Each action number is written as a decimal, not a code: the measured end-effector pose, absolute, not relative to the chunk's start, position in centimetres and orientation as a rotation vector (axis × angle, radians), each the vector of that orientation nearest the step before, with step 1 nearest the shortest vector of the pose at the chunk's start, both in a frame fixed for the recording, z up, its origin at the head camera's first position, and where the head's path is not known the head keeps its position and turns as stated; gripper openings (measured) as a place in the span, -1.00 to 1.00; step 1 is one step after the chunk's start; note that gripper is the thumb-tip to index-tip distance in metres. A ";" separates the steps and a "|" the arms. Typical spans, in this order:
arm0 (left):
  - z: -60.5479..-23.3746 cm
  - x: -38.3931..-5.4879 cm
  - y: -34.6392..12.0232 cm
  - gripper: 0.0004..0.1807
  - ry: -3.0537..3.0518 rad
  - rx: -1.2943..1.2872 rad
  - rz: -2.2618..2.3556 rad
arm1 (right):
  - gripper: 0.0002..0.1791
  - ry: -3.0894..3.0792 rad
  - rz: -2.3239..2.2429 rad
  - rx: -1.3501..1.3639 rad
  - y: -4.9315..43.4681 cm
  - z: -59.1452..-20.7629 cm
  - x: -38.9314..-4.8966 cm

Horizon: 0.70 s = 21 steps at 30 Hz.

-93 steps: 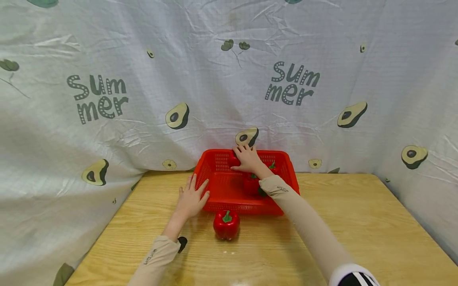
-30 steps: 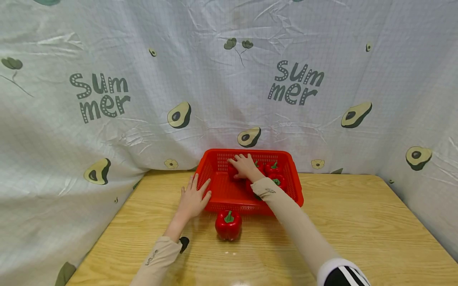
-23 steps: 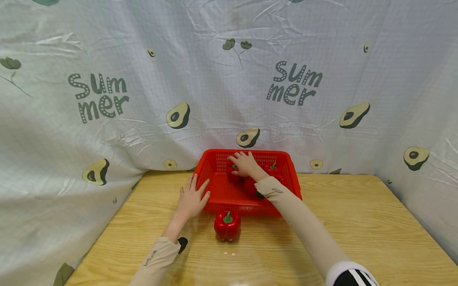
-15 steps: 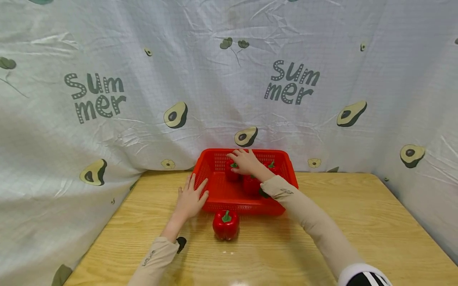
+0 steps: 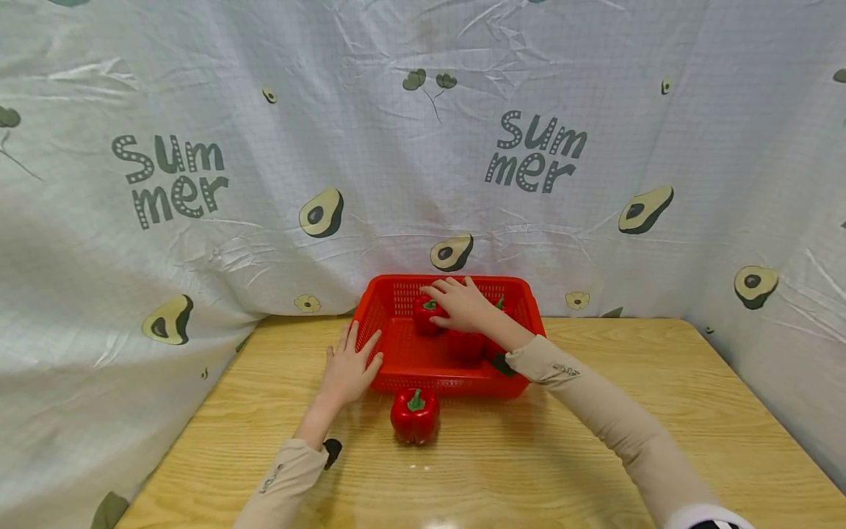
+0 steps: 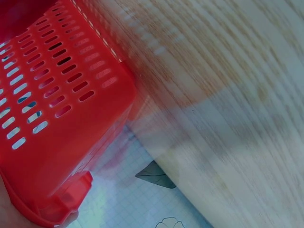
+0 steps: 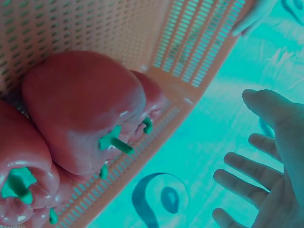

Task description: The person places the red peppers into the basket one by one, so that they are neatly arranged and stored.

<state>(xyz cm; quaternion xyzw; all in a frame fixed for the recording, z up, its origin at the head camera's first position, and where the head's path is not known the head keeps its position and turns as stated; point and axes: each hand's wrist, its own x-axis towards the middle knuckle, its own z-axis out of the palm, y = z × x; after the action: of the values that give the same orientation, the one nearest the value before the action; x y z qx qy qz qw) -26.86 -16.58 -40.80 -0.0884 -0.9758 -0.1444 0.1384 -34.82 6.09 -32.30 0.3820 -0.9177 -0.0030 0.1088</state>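
Observation:
My right hand [image 5: 463, 303] is over the red basket [image 5: 370, 312], its fingers spread and holding nothing, as the right wrist view also shows. Just under its fingertips a red bell pepper [image 5: 426, 317] stands against the basket's back wall. Other red bell peppers, one a pepper [image 5: 465, 347] nearer the front, lie partly hidden beneath the hand and forearm. At the basket's left rim my left hand [image 5: 346, 367] rests with straight, spread fingers; its wrist view catches only a bit of it by the rim [image 6: 21, 209]. Outside, in front of the basket, stands one red bell pepper [image 5: 415, 416].
The basket sits toward the far edge of a wooden table [image 5: 621, 382]. A printed white cloth [image 5: 396, 147] hangs behind it and along the sides. Bare tabletop shows to the right of the basket and in front of it.
The right hand, earlier over a pepper at the basket's back, has lifted slightly and shifted right, leaving that pepper standing inside. The left hand and the pepper outside stay in place.

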 end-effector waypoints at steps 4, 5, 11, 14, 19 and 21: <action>-40.8 -26.9 -16.6 -0.49 -2.820 -0.254 -0.424 | -0.38 -2.657 0.006 1.143 6.7 -32.2 -33.7; -40.8 -26.9 -16.6 -0.49 -2.819 -0.254 -0.422 | -0.38 -2.640 0.006 1.149 6.8 -32.2 -33.4; -40.7 -26.9 -16.6 -0.49 -2.813 -0.257 -0.409 | -0.40 -2.543 0.022 1.213 8.0 -32.9 -31.3; -40.6 -26.8 -16.7 -0.49 -2.804 -0.260 -0.412 | -0.41 -2.513 -0.003 1.252 8.4 -33.6 -30.1; -40.6 -26.8 -16.7 -0.50 -2.795 -0.266 -0.408 | -0.42 -2.451 -0.016 1.309 8.7 -34.7 -28.4; -40.6 -26.7 -16.7 -0.50 -2.795 -0.269 -0.408 | -0.43 -2.407 -0.008 1.336 8.7 -35.2 -27.7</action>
<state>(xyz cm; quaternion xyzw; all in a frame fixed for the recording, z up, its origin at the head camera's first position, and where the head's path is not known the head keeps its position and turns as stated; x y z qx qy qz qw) -26.75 -16.67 -40.55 -0.0935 -0.9737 -0.1420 0.1516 -27.68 8.69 -35.24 0.4761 -0.8579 -0.0029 0.1932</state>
